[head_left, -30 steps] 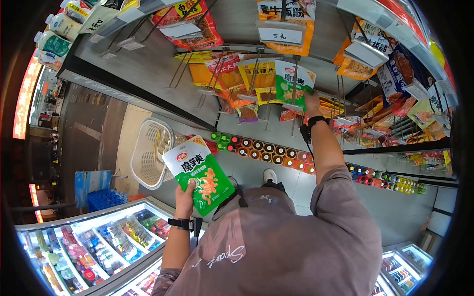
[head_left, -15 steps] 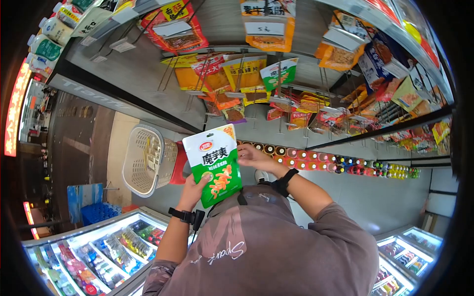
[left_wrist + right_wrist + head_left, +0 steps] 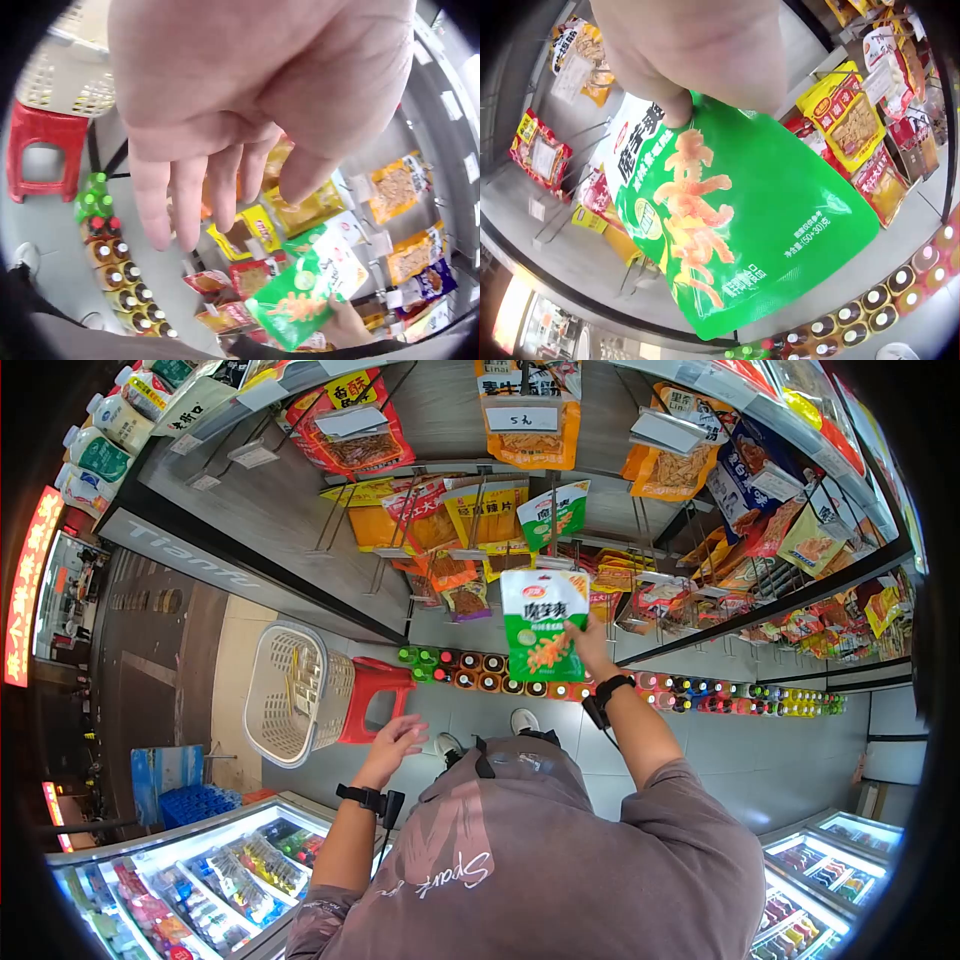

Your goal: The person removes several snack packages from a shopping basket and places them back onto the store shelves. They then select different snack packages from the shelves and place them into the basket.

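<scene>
My right hand (image 3: 592, 645) pinches a green and white snack bag (image 3: 540, 635) by its side edge, upright in front of the rack. In the right wrist view the thumb lies across the front of the bag (image 3: 735, 217). My left hand (image 3: 390, 748) is empty beside the red stool, its fingers loosely extended. The left wrist view shows that palm and its relaxed fingers (image 3: 186, 199). A matching green and white bag (image 3: 556, 515) hangs on a hook just behind the held one, among yellow, red and orange snack bags.
A white basket (image 3: 338, 695) stands on a red stool (image 3: 372, 695) at the left. Rows of bottles (image 3: 490, 672) line the floor below the rack. Metal hooks (image 3: 640, 515) stick out from the back panel. Lit display freezers (image 3: 285, 805) stand behind at both sides.
The snack bag has passed from my left hand to my right hand and moved right and up toward the rack. My left hand has let go and stayed low at the left.
</scene>
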### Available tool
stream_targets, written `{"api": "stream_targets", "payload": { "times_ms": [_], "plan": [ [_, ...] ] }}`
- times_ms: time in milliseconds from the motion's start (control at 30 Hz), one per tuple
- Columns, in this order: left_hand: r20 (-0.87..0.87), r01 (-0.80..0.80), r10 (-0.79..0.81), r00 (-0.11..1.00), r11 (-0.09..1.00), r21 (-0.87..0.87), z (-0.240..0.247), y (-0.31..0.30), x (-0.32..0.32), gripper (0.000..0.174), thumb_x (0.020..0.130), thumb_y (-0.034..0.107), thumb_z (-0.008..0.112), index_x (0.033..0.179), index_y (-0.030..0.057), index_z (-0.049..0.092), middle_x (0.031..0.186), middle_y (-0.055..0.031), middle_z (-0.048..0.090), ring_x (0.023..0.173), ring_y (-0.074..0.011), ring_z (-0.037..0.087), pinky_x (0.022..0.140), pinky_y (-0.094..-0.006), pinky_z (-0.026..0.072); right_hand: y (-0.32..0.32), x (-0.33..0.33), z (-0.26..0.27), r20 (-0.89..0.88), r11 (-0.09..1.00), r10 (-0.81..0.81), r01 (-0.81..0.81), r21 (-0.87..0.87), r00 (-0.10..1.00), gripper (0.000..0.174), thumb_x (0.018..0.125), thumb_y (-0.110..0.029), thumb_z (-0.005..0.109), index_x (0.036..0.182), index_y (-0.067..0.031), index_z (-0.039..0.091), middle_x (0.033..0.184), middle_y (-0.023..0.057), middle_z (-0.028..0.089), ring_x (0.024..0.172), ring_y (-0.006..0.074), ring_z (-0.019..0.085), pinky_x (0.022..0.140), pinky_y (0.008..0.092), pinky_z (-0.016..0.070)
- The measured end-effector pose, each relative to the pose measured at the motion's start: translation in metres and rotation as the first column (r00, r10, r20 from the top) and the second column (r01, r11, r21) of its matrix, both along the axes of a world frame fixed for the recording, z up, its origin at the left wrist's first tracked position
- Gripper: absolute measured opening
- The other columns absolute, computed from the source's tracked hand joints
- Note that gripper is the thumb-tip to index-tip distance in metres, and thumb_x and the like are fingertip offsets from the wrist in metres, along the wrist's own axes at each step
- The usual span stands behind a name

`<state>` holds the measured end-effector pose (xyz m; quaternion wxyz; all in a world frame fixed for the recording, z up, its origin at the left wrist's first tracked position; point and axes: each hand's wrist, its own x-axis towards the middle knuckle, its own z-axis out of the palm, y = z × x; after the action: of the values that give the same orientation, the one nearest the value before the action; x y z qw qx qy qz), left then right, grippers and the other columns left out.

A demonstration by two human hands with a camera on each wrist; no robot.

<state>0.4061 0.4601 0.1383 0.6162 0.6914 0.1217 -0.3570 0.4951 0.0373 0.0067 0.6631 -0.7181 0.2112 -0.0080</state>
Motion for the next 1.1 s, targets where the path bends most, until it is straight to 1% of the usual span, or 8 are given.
{"api": "stream_targets", "payload": {
  "times_ms": [67, 167, 233, 300, 400, 733, 900, 1100],
  "plan": [
    [-0.056, -0.067, 0.069, 0.996, 0.997, 0.039, -0.014, 0.019, -0.015, 0.041, 0.094, 0.017, 0.051, 0.131, 0.003, 0.042, 0.126, -0.0129, 0.055, 0.105, -0.0243, 0.06, 0.084, -0.0337, 0.0493, -0.006, 0.009, 0.003, 0.146, 0.989, -0.12, 0.132, -0.074, 0.982, 0.018, 0.083, -0.003, 0.066, 0.099, 0.0011, 0.059, 0.082, 0.0045, 0.065, 0.07, 0.011, 0.058, 0.064, 0.0285, 0.0474],
    [-0.157, -0.177, 0.198, 0.968, 0.974, 0.14, -0.042, 0.053, -0.038, 0.04, 0.093, 0.021, 0.053, 0.128, 0.0033, 0.044, 0.118, -0.0117, 0.058, 0.099, -0.0247, 0.062, 0.08, -0.0341, 0.0504, -0.001, 0.012, 0.024, 0.205, 0.985, -0.135, 0.153, -0.076, 0.969, 0.017, 0.082, -0.003, 0.066, 0.097, 0.0015, 0.059, 0.081, 0.0045, 0.065, 0.066, 0.0103, 0.057, 0.061, 0.0278, 0.0466],
    [-0.201, -0.225, 0.265, 0.943, 0.953, 0.201, -0.058, 0.074, -0.054, 0.041, 0.091, 0.022, 0.055, 0.126, 0.0033, 0.046, 0.114, -0.0109, 0.06, 0.097, -0.0241, 0.062, 0.077, -0.0342, 0.0512, 0.002, 0.01, 0.04, 0.214, 0.986, -0.112, 0.136, -0.097, 0.97, 0.016, 0.083, -0.001, 0.065, 0.098, 0.0018, 0.058, 0.078, 0.004, 0.063, 0.063, 0.0095, 0.056, 0.058, 0.0265, 0.0456],
    [-0.309, -0.306, 0.365, 0.878, 0.925, 0.224, -0.068, 0.092, -0.071, 0.039, 0.094, 0.022, 0.049, 0.128, 0.0043, 0.044, 0.115, -0.0111, 0.059, 0.097, -0.026, 0.063, 0.077, -0.0368, 0.0518, 0.008, 0.005, 0.056, 0.139, 0.996, -0.086, 0.088, -0.009, 0.987, 0.018, 0.084, -0.006, 0.066, 0.099, 0.0013, 0.058, 0.084, 0.0039, 0.065, 0.072, 0.0095, 0.057, 0.064, 0.0266, 0.0462],
    [-0.326, -0.37, 0.444, 0.835, 0.89, 0.265, -0.078, 0.105, -0.09, 0.037, 0.094, 0.021, 0.048, 0.127, 0.0048, 0.044, 0.114, -0.011, 0.058, 0.096, -0.026, 0.063, 0.074, -0.0373, 0.0523, 0.009, 0.003, 0.047, 0.183, 0.996, -0.051, 0.037, 0.08, 0.982, 0.019, 0.085, -0.005, 0.066, 0.101, 0.0014, 0.058, 0.086, 0.0031, 0.064, 0.072, 0.0087, 0.057, 0.064, 0.0259, 0.0462],
    [-0.345, -0.443, 0.526, 0.778, 0.847, 0.293, -0.084, 0.1, -0.11, 0.032, 0.092, 0.019, 0.049, 0.121, 0.0049, 0.047, 0.108, -0.0091, 0.061, 0.087, -0.0243, 0.064, 0.071, -0.0371, 0.0527, 0.005, 0.019, 0.043, 0.18, 0.987, -0.134, 0.116, 0.108, 0.975, 0.02, 0.086, -0.005, 0.064, 0.104, 0.0007, 0.058, 0.089, 0.0029, 0.064, 0.077, 0.0093, 0.058, 0.069, 0.0256, 0.0467],
    [-0.337, -0.434, 0.525, 0.782, 0.846, 0.309, -0.083, 0.093, -0.109, 0.032, 0.09, 0.02, 0.051, 0.119, 0.0063, 0.048, 0.105, -0.0081, 0.062, 0.087, -0.0229, 0.064, 0.07, -0.0359, 0.0523, -0.004, 0.031, 0.018, 0.187, 0.982, -0.154, 0.128, 0.142, 0.97, 0.024, 0.086, -0.006, 0.065, 0.107, 0.0011, 0.057, 0.094, 0.0036, 0.065, 0.081, 0.0104, 0.059, 0.073, 0.0252, 0.0466],
    [-0.353, -0.418, 0.52, 0.778, 0.848, 0.327, -0.079, 0.088, -0.106, 0.031, 0.091, 0.019, 0.05, 0.119, 0.0058, 0.048, 0.106, -0.0081, 0.062, 0.086, -0.0226, 0.064, 0.071, -0.0362, 0.0516, 0.003, 0.044, 0.045, 0.247, 0.962, -0.185, 0.124, 0.244, 0.951, 0.023, 0.089, -0.009, 0.063, 0.108, 0.0006, 0.057, 0.098, 0.0048, 0.065, 0.084, 0.0106, 0.06, 0.075, 0.0254, 0.0471]
  ]
}}
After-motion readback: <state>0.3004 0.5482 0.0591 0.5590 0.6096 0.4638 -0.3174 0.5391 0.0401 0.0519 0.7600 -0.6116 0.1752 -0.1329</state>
